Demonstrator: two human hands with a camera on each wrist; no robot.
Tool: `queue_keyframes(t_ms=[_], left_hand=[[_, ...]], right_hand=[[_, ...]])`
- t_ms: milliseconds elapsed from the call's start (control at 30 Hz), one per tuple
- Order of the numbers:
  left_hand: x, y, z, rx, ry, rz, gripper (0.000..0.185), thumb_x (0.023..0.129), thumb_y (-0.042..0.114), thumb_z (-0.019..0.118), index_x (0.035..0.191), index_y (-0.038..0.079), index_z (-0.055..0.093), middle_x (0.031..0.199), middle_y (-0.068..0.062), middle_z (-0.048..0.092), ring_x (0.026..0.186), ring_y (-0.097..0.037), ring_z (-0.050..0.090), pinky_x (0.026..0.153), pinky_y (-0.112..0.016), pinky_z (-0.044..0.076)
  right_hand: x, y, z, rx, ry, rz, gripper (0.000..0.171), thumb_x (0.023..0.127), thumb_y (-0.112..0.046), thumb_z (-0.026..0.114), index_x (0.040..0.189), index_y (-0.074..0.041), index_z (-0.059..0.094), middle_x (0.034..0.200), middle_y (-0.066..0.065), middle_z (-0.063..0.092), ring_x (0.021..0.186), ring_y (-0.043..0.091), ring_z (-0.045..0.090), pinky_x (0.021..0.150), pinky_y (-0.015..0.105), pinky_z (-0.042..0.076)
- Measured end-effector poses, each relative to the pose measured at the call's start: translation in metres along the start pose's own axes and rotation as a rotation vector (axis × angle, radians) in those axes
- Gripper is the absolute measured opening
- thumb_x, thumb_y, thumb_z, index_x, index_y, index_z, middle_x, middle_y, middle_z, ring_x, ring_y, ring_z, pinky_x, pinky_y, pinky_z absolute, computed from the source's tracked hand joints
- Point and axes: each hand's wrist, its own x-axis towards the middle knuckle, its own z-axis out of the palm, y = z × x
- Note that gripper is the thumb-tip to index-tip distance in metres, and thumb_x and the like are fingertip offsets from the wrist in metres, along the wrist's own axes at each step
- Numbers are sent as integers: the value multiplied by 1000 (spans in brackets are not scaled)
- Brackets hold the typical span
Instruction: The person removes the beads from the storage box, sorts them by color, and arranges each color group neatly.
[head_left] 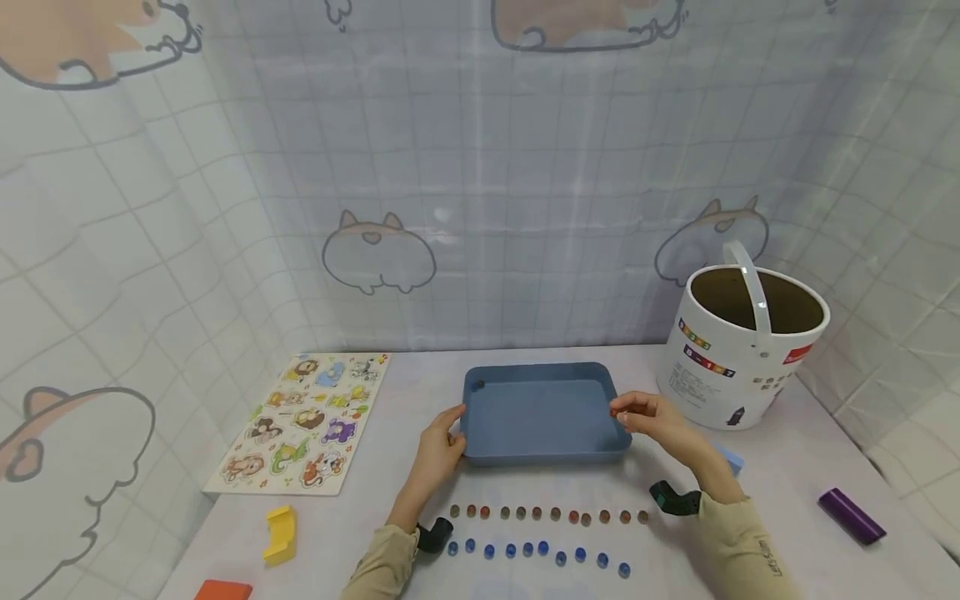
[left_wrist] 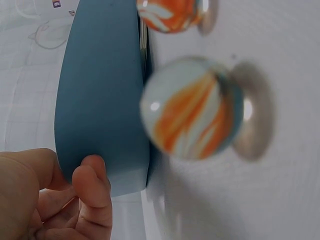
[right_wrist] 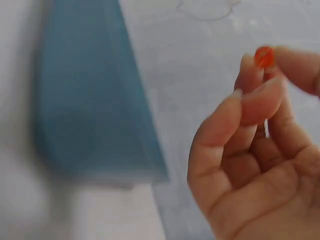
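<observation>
A blue tray (head_left: pixel 540 412) lies at the middle of the table, with one dark marble (head_left: pixel 478 385) in its far left corner. My left hand (head_left: pixel 455 429) grips the tray's near left corner, thumb on the rim; in the left wrist view its curled fingers (left_wrist: pixel 92 185) touch the tray's wall (left_wrist: pixel 100 100). My right hand (head_left: pixel 621 412) hovers at the tray's right rim and pinches a small orange marble (right_wrist: pixel 264 56) between thumb and fingertips. In front of the tray lie a row of orange marbles (head_left: pixel 547 515) and a row of blue marbles (head_left: pixel 536 552). Two orange-striped marbles (left_wrist: pixel 192 107) loom blurred beside my left wrist.
A white bucket (head_left: pixel 750 350) with a handle stands at the back right. An animal puzzle board (head_left: pixel 307 421) lies on the left. Loose blocks lie around: yellow (head_left: pixel 281 533), orange (head_left: pixel 223 590), purple (head_left: pixel 851 515), light blue (head_left: pixel 731 458). A patterned curtain hangs behind.
</observation>
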Motion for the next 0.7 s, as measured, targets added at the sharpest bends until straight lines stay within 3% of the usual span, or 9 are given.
queue_keyframes(t_ms=[133,333,567,700], left_hand=[[0,1,-1,-6,-2,-20,52,88,-3,52,140,0,48,133,-20,55,44,-6,43,42,-20,41],[-1,1,-1,1,-12,-17,52,89,-2,52,140,0,48,134,-20,55,43,-6,41,42,-20,40],[-1,1,0,-5,-17,-30,52,89,-2,52,141,1,48,133,-19,55,44,-7,43,42,-20,41],[-1,0,0,1,-13,-25,51,89,-2,53,140,0,48,132,-19,55,45,-7,43,42,-21,41]], right_hand=[[-18,7,-7,-16,-25,-27,25,96,-12,53,116,3,59,104,-11,66,95,10,60,82,23,51],[-39,20,-15,-14,-64,-22,23,95,-8,52,112,7,57,102,-7,67,94,7,60,81,21,50],[-59,36,-22,-1,-198,3,27,93,-4,52,107,19,52,98,-4,66,87,8,59,76,22,50],[-69,42,-23,-4,-253,35,24,91,-2,54,104,18,54,95,-4,66,83,6,58,74,21,48]])
